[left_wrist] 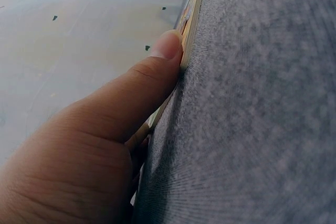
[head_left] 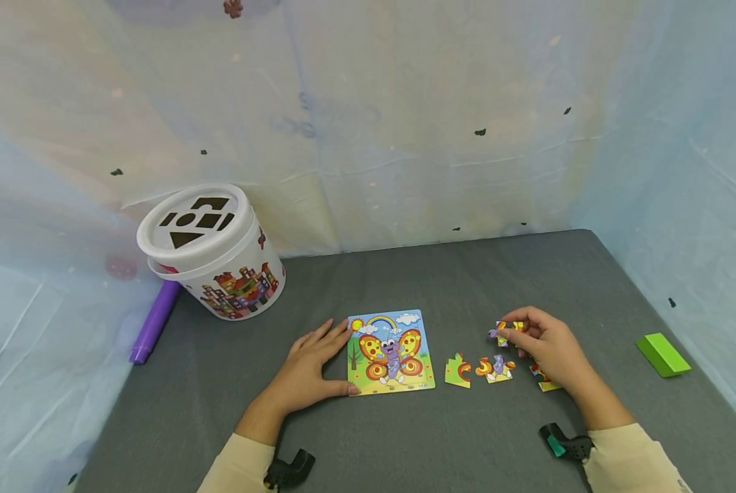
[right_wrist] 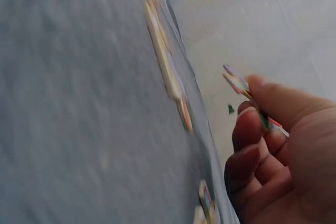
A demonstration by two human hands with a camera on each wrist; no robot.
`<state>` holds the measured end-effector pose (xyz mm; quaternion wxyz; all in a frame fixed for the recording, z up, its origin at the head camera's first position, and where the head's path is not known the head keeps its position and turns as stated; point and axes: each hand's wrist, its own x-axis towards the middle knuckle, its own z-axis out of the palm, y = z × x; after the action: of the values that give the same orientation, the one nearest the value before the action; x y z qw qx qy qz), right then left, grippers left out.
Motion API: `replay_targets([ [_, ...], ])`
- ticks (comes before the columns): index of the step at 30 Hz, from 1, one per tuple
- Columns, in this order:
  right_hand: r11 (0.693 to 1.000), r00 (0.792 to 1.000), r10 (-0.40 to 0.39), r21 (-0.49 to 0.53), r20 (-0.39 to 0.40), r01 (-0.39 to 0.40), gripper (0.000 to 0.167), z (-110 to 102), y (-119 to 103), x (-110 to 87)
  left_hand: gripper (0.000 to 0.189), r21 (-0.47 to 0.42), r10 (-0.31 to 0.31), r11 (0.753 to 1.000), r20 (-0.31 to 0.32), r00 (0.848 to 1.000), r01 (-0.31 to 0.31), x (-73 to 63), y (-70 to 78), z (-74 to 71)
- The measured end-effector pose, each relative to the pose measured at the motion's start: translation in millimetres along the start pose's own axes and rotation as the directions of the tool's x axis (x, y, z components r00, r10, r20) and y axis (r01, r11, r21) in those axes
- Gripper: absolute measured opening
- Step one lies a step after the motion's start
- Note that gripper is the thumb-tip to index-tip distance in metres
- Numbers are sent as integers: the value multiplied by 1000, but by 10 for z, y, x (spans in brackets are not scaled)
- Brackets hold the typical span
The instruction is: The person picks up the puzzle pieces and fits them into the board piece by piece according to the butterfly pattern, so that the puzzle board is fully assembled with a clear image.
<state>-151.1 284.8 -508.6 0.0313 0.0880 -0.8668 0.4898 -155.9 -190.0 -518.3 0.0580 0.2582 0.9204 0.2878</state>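
A square butterfly picture board (head_left: 391, 352) lies flat on the table. My left hand (head_left: 311, 366) rests along its left side, fingers straight at the upper corner and thumb on the lower one; the left wrist view shows the thumb (left_wrist: 142, 85) pressed to the board's edge. Between thumb and curled fingers, my right hand (head_left: 548, 346) pinches a small jigsaw piece (right_wrist: 239, 83), raised off the table. Beneath and beside that hand lie a green-and-red jigsaw piece (head_left: 457, 372), a piece with purple and orange parts (head_left: 498, 370), and another piece (head_left: 548, 381) partly covered by the hand.
At the back left stands a white bucket (head_left: 244, 287) with shape holes in its lid. Beside it lies a purple stick (head_left: 155, 325). A green block (head_left: 663, 355) sits at the far right of the grey table (head_left: 441, 445). Pale sheeting (head_left: 404, 137) rises behind.
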Motion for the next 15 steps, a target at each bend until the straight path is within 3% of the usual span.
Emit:
replay_targets([
  [4,999,1000,-12,48,18,11,22,76,-79,-18,112,-1,0,1000,1,1000,0,-7,2,4],
  [15,982,984,-7,187,177,-27,21,333,-373,-39,112,3,-6,1000,6,1000,6,2,-14,8],
])
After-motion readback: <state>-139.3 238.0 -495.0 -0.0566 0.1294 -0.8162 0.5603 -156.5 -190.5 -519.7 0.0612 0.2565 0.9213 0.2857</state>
